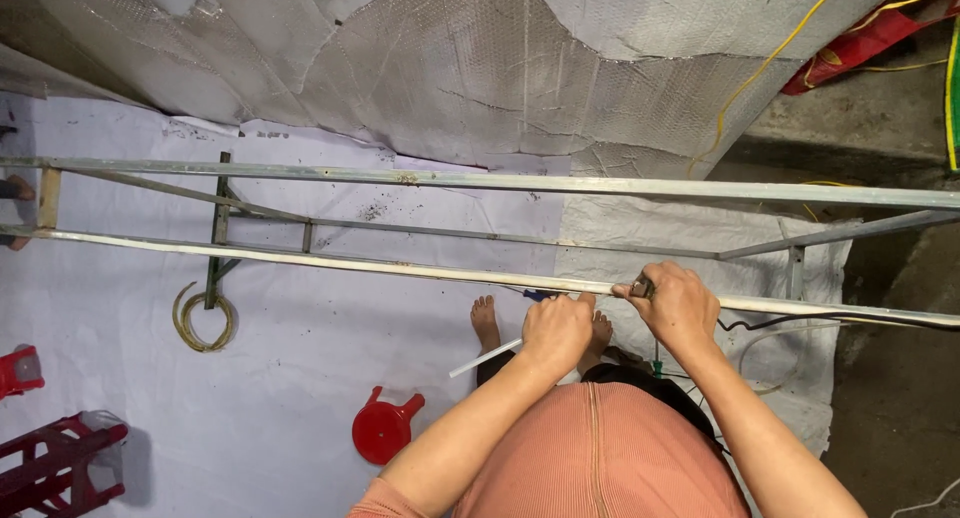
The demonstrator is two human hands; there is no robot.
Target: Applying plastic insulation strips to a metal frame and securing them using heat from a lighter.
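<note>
Two hands work side by side on one metal frame (480, 183). The left hand (556, 330) is curled shut, knuckles up, on a thin white strip (487, 358) that sticks out of the fist toward 8 o'clock; a blue bit shows just at its 11 o'clock, too small to identify. The right hand (680, 303) sits just at the left hand's 2 o'clock, fingers pinched narrow on a small dark tool (640, 289) pressed against the nearest rail (300, 261).

The frame shows three long rails running from 9 to 3 o'clock, joined by short cross pieces. A black cable (760, 323) trails from under the right hand toward 3 o'clock.

On the white floor sheet (120, 308): one coil of yellowish cord (203, 318) at 9 o'clock of the hands, one red round stool (385, 426) at 7 o'clock, two more red stools at the far left edge. Two bare feet (487, 323) show beneath the hands. Silver bubble foil (450, 68) fills the 12 o'clock area.
</note>
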